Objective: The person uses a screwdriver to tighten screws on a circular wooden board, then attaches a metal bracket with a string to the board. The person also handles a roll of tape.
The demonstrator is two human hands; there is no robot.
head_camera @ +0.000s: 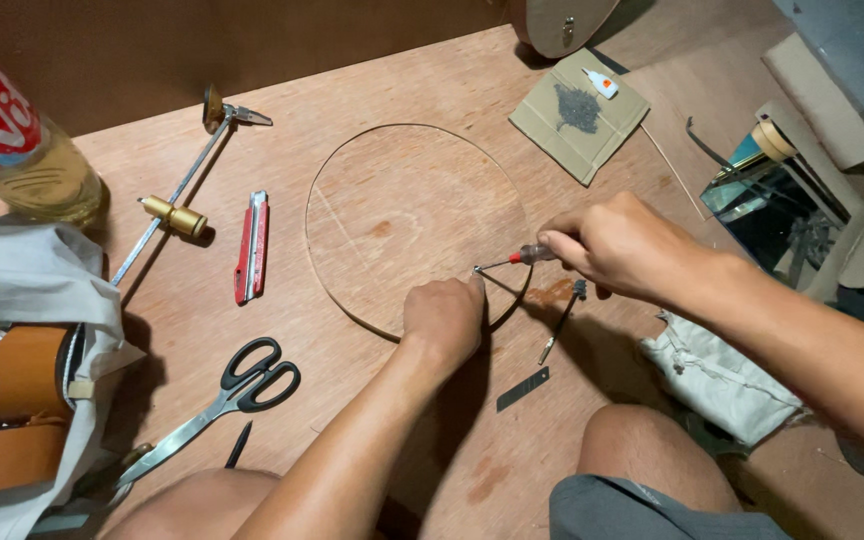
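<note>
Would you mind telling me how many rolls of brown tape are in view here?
2. Both sit at the left edge on the white cloth: one roll of brown tape stands upright, the other lies just below it. More may be hidden under the cloth.

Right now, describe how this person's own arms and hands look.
Both forearms are bare, with no sleeves in view. The left hand and the right hand wear no gloves, and no rings, watch or bracelet show. Grey shorts cover the right thigh.
</note>
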